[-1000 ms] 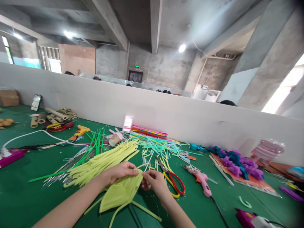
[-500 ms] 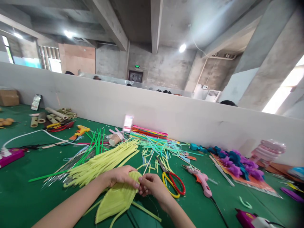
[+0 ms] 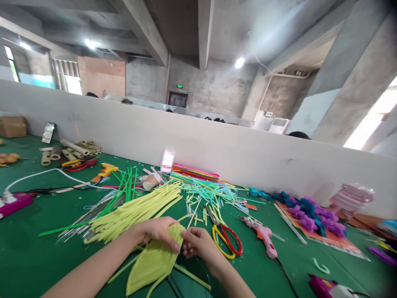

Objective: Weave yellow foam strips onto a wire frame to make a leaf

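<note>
My left hand [image 3: 161, 232] grips the upper part of a leaf-shaped piece [image 3: 151, 265] made of yellow-green pipe cleaners laid side by side, thumb on its face. My right hand [image 3: 198, 244] is closed in a pinch at the piece's right edge. A thin wire hangs below these fingertips; what exactly they pinch is hidden. Loose stems stick out beneath the piece. Just beyond my left hand lies a thick bundle of yellow-green pipe cleaners [image 3: 139, 211]. Scissors [image 3: 221, 234] with one red and one yellow handle lie right of my right hand.
A pink glue gun [image 3: 262, 236] lies right of the scissors, its cord running toward me. Purple and teal fuzzy pieces [image 3: 310, 213] are farther right. Behind are cut pipe cleaners [image 3: 214, 190], a paper cup [image 3: 151, 181] and a white partition [image 3: 248, 153]. Power strips [image 3: 18, 203] sit left and right.
My left thumb has slid slightly down and left on the yellow-green piece. My right fingers stay pinched at its edge, and the view has shifted very slightly.
</note>
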Demonstrator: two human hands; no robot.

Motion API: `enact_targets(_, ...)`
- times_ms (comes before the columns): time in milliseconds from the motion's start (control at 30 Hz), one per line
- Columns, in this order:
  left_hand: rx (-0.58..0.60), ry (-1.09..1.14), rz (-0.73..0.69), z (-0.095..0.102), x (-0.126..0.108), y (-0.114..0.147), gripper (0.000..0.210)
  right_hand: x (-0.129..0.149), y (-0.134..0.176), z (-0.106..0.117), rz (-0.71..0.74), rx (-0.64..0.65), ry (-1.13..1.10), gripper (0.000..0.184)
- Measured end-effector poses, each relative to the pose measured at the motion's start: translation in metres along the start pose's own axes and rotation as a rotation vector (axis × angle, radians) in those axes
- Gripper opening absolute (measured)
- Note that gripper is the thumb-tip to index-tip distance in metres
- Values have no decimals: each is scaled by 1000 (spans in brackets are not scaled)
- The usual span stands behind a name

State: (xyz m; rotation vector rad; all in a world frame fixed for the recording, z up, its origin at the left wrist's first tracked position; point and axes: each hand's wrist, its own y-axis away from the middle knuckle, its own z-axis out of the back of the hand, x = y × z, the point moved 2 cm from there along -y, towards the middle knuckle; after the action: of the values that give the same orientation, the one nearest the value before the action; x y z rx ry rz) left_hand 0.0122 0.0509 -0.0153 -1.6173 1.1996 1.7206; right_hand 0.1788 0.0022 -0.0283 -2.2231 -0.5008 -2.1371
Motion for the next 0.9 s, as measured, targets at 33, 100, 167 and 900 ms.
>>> enact_targets(33,-1,11,-6,0,-1,0,42,0,0,1,-6,-4,-13,42)
enact_targets(100,-7,39,-22,0,-3,1,40,-1,0,2,-14,-7,-45,40)
enact_targets(167,-19,58,-27,0,-4,0,39,-2,-1,3,-9,-7,-66,39)
enact_targets(900,-82,20,-34,3,6,-4,40,7,5,-3,94,24,-16,38)
